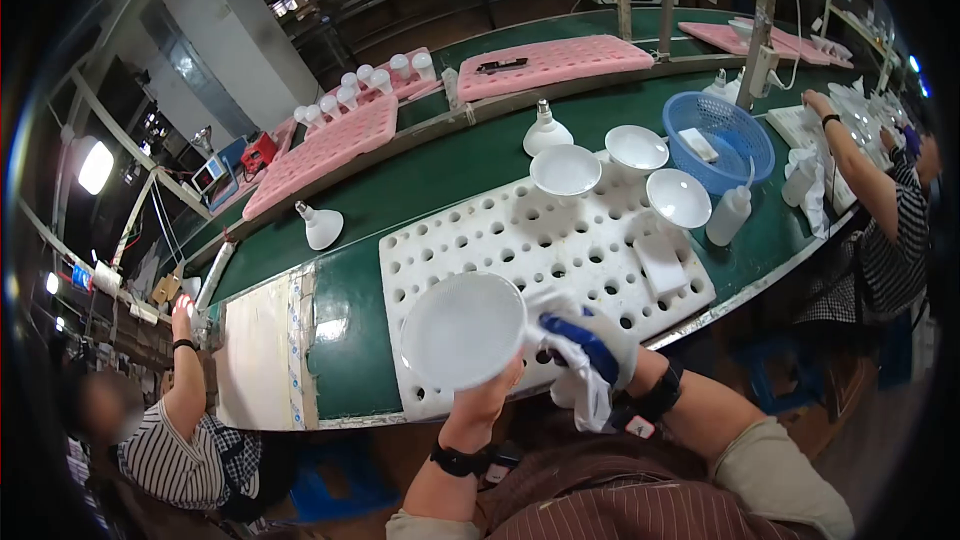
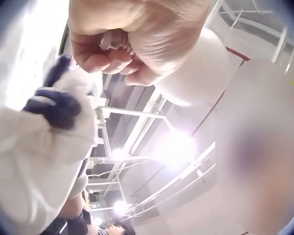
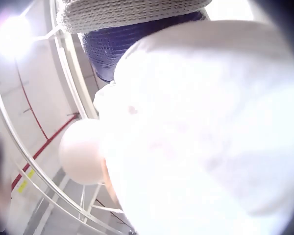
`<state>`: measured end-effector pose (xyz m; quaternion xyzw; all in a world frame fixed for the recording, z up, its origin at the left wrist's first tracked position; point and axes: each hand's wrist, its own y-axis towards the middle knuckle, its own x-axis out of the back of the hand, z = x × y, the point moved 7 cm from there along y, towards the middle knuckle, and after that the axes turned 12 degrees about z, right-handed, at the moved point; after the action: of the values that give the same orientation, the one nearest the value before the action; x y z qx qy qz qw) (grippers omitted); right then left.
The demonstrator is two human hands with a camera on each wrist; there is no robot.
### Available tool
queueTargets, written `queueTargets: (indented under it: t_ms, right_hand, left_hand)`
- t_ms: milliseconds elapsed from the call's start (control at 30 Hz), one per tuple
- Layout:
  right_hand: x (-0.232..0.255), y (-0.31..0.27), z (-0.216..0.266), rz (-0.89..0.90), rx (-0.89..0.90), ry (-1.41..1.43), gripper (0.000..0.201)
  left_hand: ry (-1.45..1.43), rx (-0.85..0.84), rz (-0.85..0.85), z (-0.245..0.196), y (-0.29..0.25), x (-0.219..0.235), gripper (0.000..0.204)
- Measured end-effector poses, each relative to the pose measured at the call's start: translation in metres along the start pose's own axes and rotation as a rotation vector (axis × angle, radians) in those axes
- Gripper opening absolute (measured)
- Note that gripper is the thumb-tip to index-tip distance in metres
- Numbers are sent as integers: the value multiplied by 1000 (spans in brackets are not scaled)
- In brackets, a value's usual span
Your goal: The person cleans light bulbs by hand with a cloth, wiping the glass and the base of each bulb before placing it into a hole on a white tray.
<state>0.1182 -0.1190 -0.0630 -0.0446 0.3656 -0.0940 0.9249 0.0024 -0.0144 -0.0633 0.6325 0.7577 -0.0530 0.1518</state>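
Observation:
A white reflector lamp (image 1: 464, 330) is held up over the near edge of the foam tray, its broad face towards the head view. The bare left hand (image 1: 487, 392) is below it; in the left wrist view that hand (image 2: 137, 41) has its fingers curled round the lamp's base, with the lamp's white body (image 2: 196, 68) behind. My right hand (image 1: 612, 340), in a blue and white glove, grips a white cloth (image 1: 582, 385) just right of the lamp. The cloth (image 3: 201, 127) fills much of the right wrist view and hides most of the glove's fingers.
The white foam tray (image 1: 480, 240) with holes carries several lamps and a white block (image 1: 660, 265). A blue basket (image 1: 718, 175) and a squeeze bottle (image 1: 729, 217) stand right. One lamp (image 1: 320, 226) lies left on the green table (image 1: 352, 365). People sit at both sides.

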Motion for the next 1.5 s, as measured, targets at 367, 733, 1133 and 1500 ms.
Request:
queueTargets:
  t_ms: [367,733,1133,1500]
  right_hand:
    - [-41,-8,37,67,117,-950,74]
    - [-4,1,27,-141,230,-1549,82]
    - [1,0,8,-57,319,-1695,81]
    - [-6,-4,3,-61,289,-1874,81]
  left_hand:
    - [184,166,0,49,2,-33,40]
    - [654,97,-282,-52,7,20,46]
    - [386,381,47,-32,30,14,68]
    - [103,526,-145,-6,41,18,71]
